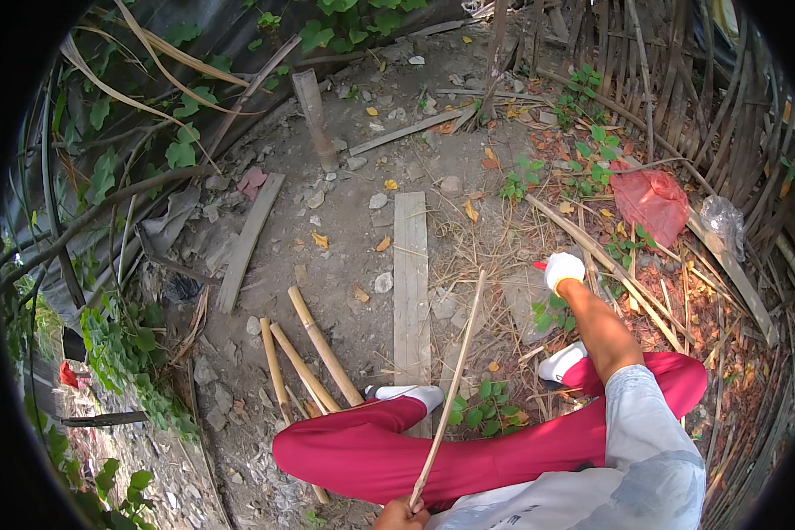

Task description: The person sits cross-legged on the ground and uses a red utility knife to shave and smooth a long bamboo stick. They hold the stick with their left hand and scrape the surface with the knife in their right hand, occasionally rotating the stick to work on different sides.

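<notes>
My left hand (402, 515), bare and closed, grips the lower end of a long thin bamboo stick (450, 389). The stick slants up and to the right, in front of my red trousers (503, 442). Reaching out to the right over the ground is my right hand (564, 269) in a white glove, its fingers closed. A small red end (540, 265) pokes out at its left side; the rest of that thing is hidden in the glove. Several bamboo poles (324, 344) lie by my left knee.
A wooden plank (411, 283) lies ahead between my feet, another plank (252, 243) to the left. A short post (315, 119) stands beyond. To the right are a long split pole (605, 256), a red plastic bag (649, 203) and a stick fence (715, 115). Dry twigs and leaves litter the soil.
</notes>
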### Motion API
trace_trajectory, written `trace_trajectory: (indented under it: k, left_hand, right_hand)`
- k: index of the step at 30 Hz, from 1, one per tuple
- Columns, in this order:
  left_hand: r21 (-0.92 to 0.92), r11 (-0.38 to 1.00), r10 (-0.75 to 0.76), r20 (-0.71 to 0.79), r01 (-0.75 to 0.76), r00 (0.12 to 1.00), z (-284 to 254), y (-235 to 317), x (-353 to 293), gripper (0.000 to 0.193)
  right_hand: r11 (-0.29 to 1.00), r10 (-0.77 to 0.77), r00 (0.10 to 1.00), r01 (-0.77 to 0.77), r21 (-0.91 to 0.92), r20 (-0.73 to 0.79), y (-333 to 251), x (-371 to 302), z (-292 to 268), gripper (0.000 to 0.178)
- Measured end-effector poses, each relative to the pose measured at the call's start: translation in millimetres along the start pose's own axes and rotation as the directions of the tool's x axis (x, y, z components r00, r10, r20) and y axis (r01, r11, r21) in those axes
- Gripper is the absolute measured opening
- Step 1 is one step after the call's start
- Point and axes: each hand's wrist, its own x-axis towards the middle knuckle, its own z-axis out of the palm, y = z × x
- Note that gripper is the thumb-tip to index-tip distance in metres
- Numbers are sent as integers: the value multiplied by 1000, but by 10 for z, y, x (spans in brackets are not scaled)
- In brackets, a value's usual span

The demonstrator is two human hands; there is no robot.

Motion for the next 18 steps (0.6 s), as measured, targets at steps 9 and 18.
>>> trace_trajectory:
  k: [9, 18]
  left_hand:
    - [-632, 771, -7, 106, 73, 994, -239, 815, 558, 24]
    - [-612, 787, 175, 103, -76, 979, -248, 892, 1342, 32]
  right_hand:
    - [865, -310, 951, 286, 412, -10, -425, -985, -270, 42]
    - [666, -589, 802, 551, 502, -99, -1049, -2110, -1032, 36]
